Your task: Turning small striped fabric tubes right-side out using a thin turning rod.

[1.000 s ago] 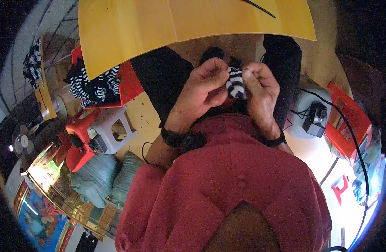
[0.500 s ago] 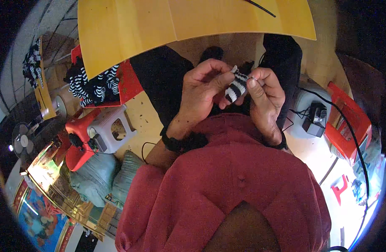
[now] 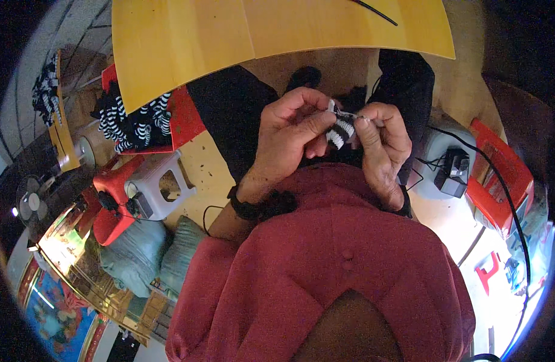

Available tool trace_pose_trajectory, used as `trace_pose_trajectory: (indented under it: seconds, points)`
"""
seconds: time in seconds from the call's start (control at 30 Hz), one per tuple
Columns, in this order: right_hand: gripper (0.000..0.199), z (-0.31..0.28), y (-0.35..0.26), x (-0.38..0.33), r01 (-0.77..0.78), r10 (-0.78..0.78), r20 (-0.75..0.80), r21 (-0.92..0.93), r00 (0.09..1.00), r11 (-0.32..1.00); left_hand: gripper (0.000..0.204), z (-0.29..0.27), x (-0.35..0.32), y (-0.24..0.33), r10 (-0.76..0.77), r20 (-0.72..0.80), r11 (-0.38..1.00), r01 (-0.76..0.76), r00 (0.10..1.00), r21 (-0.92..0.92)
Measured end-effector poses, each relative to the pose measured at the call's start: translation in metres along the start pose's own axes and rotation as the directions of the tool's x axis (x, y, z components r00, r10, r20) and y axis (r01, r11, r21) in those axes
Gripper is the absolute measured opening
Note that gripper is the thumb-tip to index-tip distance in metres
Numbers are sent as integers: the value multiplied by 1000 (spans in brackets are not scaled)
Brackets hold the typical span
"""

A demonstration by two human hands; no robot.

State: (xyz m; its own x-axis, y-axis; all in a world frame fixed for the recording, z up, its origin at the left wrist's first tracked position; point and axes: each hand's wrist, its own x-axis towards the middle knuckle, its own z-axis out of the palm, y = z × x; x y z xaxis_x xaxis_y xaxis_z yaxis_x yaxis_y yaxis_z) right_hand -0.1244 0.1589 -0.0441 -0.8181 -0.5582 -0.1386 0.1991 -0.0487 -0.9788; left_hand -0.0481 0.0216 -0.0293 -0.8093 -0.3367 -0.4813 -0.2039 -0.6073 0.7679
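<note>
Over my lap, my left hand [image 3: 292,125] is closed, thumb and fingers gripping a small black-and-white striped knitted piece [image 3: 341,134]. Its striped lower end sticks out past the thumb, and the fingers hide the rest. My right hand [image 3: 383,136] pinches a thin pale strand [image 3: 348,114] that runs across from the piece's upper edge. Whether a needle is also between those fingertips is too small to make out.
A yellow tabletop [image 3: 277,27] spans the top, with a dark thin tool [image 3: 377,12] on it. At left, a red container [image 3: 190,120] holds striped knitted items [image 3: 138,123] beside a grey stool [image 3: 162,187]. At right, a black cable [image 3: 500,181] hangs near a black box [image 3: 453,172].
The striped piece has tilted and been drawn further into my left fingers, so less of it shows. My right hand has shifted slightly, and the strand between the hands shows more plainly.
</note>
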Motion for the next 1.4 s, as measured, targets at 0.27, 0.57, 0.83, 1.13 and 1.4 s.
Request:
trace_pose_trajectory:
  seconds: [0.27,0.57,0.83,1.13,1.4]
  points:
    - [6,8,8,5,-82,82,-75,9,994,997,9,-11,8,-7,-144,135,901,187,980,-391]
    - [6,5,17,11,-200,223,-68,244,972,949,13,-3,9,-1,-119,214,908,193,969,-371]
    - [6,7,-7,11,-232,226,69,466,972,854,16,-6,20,-15,107,11,966,-102,994,-236]
    - [9,-8,2,3,-63,11,125,422,992,904,15,-15,5,-5,147,101,989,-147,984,-3]
    - [12,-16,13,4,-27,-22,113,411,993,911,14,-10,2,8,414,371,779,-534,832,328]
